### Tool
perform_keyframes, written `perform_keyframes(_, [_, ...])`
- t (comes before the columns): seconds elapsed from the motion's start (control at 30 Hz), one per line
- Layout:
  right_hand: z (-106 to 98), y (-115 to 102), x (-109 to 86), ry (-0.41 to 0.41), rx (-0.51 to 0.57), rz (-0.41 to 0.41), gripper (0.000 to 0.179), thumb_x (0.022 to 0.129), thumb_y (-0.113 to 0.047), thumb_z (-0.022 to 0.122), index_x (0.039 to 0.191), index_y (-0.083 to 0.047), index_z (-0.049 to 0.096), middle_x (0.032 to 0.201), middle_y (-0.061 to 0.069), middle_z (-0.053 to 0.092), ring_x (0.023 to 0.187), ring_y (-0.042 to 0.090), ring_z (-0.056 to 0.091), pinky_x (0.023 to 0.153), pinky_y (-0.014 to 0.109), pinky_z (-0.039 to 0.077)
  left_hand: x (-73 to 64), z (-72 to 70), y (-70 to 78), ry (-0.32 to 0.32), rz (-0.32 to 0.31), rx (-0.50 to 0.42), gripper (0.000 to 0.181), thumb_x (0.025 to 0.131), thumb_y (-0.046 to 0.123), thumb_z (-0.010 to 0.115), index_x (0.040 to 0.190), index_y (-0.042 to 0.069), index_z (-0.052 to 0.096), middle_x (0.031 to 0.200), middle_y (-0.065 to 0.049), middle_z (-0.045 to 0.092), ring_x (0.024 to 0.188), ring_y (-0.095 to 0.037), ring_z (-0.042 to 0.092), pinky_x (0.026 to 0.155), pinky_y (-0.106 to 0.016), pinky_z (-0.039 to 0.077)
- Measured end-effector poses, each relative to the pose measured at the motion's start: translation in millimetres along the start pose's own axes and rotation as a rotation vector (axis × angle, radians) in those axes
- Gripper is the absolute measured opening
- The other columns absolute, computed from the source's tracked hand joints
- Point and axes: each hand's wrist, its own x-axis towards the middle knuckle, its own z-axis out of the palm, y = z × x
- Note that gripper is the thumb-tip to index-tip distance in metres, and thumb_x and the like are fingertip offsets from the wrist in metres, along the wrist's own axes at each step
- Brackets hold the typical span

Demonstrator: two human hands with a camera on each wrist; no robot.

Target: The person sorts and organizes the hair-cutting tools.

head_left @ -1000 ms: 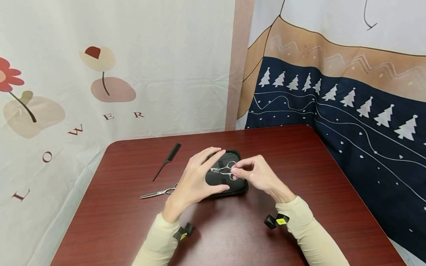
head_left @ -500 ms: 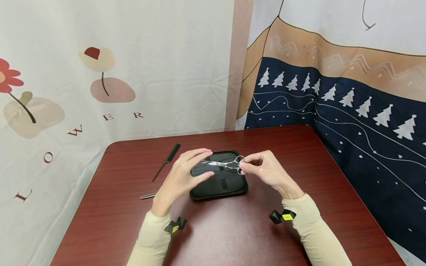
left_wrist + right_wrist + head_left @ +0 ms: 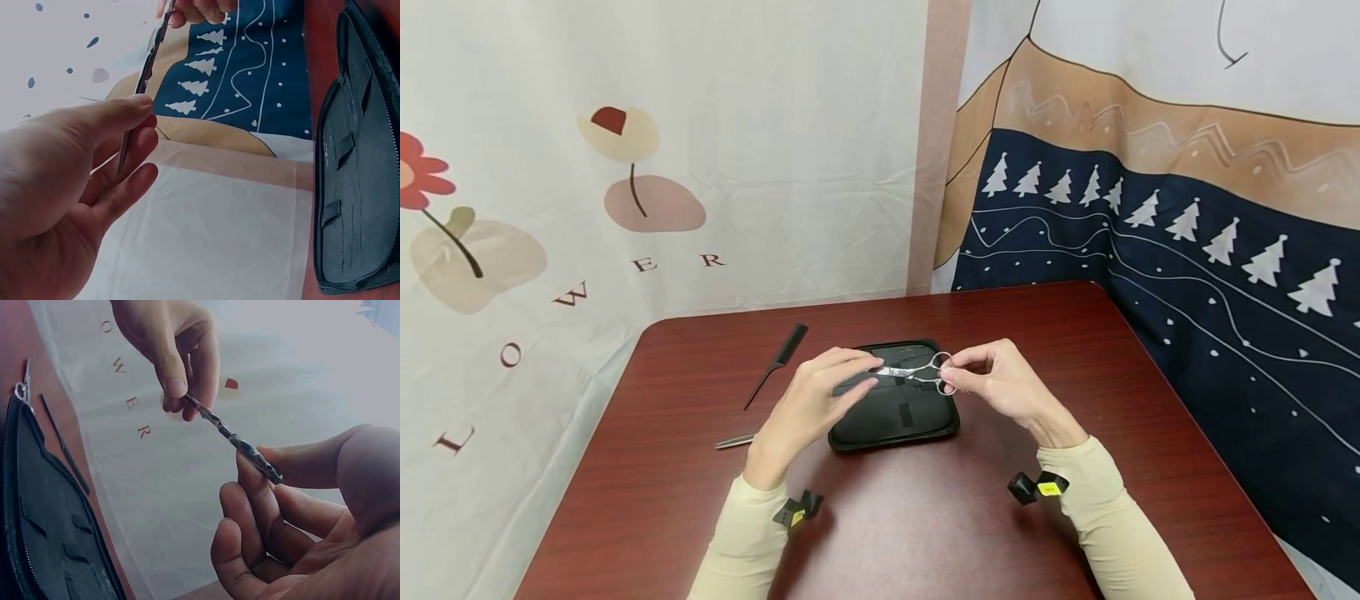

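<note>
A pair of silver hairdressing scissors (image 3: 898, 372) is held level above an unzipped black case (image 3: 891, 421). My right hand (image 3: 1006, 385) pinches the finger rings between thumb and fingers. From the other end, my left hand (image 3: 811, 398) pinches the blades, its thumb on the near face and its fingers behind, as the left wrist view shows. The blade tips lie partly hidden in the left hand. Seen edge-on in the right wrist view, the scissors (image 3: 225, 431) run from hand to hand. The case lies flat, with elastic loops (image 3: 344, 151) inside.
A black tail comb (image 3: 786, 346) lies on the dark red table (image 3: 970, 533), left of the case. Nearer, a second pair of scissors (image 3: 734, 442) shows only its blade past my left wrist in the head view. Printed curtains (image 3: 805, 167) hang behind the table.
The scissors rose off the case and moved slightly right with my right hand. My left hand drew back left, then its fingers closed on the blades.
</note>
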Motion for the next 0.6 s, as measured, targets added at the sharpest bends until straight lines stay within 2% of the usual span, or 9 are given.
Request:
perform_keyframes(0.13, [0.3,0.8,-0.3,-0.011,0.004,-0.003,0.023,0.102,-0.004,0.079,0.115,0.015,0.079,0.087,0.003,0.081,0.079,0.008,0.077,0.081,0.023,0.067,1.1,1.1,0.3,0.005,0.016,0.004,0.032,0.086,-0.005,0.093,0.117,0.001,0.087,0.110,-0.010,0.086,0.098,-0.023,0.080,0.077,-0.034,0.066])
perform_keyframes(0.27, [0.4,2.6,0.4,-0.017,0.002,-0.014,0.023,0.101,-0.004,0.080,0.114,0.016,0.079,0.087,0.005,0.081,0.079,0.007,0.076,0.080,0.022,0.066,1.8,1.8,1.3,0.002,0.015,-0.001,0.026,0.088,-0.003,0.092,0.113,0.003,0.088,0.107,-0.009,0.086,0.095,-0.021,0.080,0.077,-0.031,0.067])
perform_keyframes(0.6, [0.7,1.3,0.6,-0.025,-0.065,-0.025,0.017,0.102,-0.008,0.080,0.111,0.006,0.084,0.083,0.001,0.080,0.078,0.009,0.073,0.075,0.025,0.061,1.4,2.2,4.7,-0.015,0.017,0.043,0.024,0.088,-0.005,0.092,0.110,0.004,0.089,0.105,-0.008,0.087,0.096,-0.022,0.082,0.080,-0.035,0.069])
